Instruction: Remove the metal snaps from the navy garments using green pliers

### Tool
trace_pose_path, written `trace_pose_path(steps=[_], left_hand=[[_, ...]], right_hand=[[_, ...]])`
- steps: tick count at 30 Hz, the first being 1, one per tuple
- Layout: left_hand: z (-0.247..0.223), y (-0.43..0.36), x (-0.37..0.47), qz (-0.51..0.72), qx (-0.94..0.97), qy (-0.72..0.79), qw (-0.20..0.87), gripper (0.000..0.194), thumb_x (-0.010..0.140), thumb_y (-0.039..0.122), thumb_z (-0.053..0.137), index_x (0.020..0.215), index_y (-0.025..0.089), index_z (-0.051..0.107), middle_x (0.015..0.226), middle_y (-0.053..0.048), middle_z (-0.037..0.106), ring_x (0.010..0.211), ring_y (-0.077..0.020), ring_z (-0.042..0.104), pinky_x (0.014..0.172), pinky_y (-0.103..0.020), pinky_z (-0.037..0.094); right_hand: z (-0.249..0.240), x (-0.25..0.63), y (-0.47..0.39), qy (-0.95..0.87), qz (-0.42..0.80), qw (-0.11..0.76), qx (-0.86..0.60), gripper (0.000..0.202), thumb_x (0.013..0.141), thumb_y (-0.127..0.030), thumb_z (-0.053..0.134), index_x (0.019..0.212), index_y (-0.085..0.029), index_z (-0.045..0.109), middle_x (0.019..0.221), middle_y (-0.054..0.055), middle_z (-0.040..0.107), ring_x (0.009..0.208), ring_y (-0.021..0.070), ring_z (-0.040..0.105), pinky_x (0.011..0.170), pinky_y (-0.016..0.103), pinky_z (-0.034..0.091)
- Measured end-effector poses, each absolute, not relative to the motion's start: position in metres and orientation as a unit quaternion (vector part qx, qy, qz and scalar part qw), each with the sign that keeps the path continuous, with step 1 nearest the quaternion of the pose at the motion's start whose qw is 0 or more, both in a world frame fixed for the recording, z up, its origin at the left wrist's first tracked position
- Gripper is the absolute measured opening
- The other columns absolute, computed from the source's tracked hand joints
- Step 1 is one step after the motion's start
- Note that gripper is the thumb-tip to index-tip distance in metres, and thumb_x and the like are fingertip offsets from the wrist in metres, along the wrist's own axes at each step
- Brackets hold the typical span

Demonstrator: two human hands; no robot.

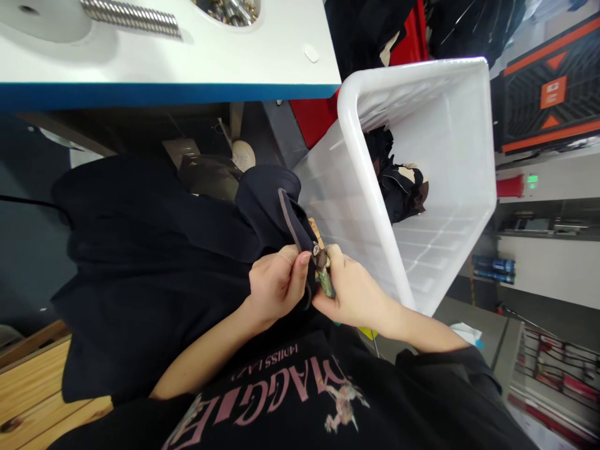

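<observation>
Dark navy fabric [154,250] drapes across the lap and rises to a raised edge between the hands. My left hand [279,281] is closed, pinching that fabric near its grey-edged border. In my right hand [349,287] is a small plier-like tool [323,269] with a greenish handle, its metal head against the fabric edge close to my left thumb. The fingertips of both hands look covered with tan tape or finger covers. The tool's far side is partly hidden by my right fingers.
A large white plastic bin [379,206] holding dark cloth pieces [400,181] stands just right of the hands. A white table with a blue edge [187,92] lies ahead, bearing a metal spring tube [134,17] and small metal parts [229,11] in a round opening.
</observation>
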State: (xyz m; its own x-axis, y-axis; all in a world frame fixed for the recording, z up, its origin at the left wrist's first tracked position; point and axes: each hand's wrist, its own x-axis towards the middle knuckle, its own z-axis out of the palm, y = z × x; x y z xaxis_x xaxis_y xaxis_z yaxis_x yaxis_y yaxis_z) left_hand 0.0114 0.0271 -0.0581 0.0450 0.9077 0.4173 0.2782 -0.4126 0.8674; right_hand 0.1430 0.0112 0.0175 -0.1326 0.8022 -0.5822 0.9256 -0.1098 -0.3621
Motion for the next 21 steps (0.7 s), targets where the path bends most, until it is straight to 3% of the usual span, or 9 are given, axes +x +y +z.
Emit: trace_pose_path(steps=[9,21], left_hand=[[-0.063,0.026,0.013,0.521,0.642,0.472,0.306,0.026,0.089,0.013,0.045,0.065,0.019,0.038,0.05,0.007,0.036,0.039,-0.0043,0.034,0.039,-0.019,0.023],[-0.077,0.015,0.023,0.548,0.551,0.519,0.354,0.028,0.094,0.022,0.04,0.066,0.019,0.038,0.054,0.006,0.035,0.044,-0.0053,0.033,0.044,-0.02,0.026]], right_hand=[[0.01,0.143,0.012,0.67,-0.367,0.149,0.628,0.026,0.073,-0.025,0.045,0.096,-0.018,0.033,0.075,0.004,0.058,0.064,0.0209,0.058,0.057,0.03,0.038],[-0.003,0.142,0.01,0.693,-0.351,0.069,0.626,0.026,0.07,-0.029,0.046,0.09,-0.021,0.034,0.069,0.001,0.057,0.061,0.0199,0.057,0.056,0.028,0.033]])
